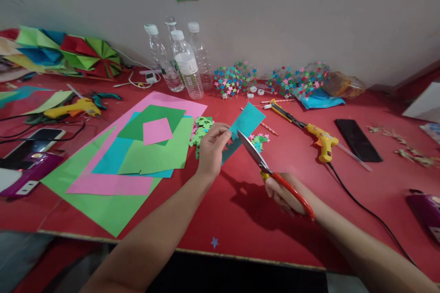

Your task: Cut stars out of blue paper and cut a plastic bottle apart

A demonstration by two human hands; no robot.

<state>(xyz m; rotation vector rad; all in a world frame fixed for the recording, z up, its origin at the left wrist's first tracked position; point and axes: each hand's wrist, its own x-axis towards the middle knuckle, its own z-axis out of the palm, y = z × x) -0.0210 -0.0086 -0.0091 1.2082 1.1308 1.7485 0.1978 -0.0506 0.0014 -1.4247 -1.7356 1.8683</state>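
Note:
My left hand [212, 149] pinches a blue paper strip [249, 120] above the middle of the red table. The strip slants up to the right, and another part of blue paper shows below the fingers. My right hand [283, 193] is wrapped round the red-handled scissors [256, 153]. Their blades point up and left, with the tip at the lower edge of the strip. Green paper stars [202, 130] lie just left of the strip, partly behind my left hand. A small pile of pink and green stars [259, 141] sits beyond the blades.
Coloured sheets [103, 201] overlap on the left. Plastic bottles [188, 66] and star clusters [299, 81] stand along the wall. A yellow glue gun [321, 139] with a black cable and a black phone [357, 139] lie right. Another glue gun [74, 108] lies left. The table's front edge [240, 258] is near.

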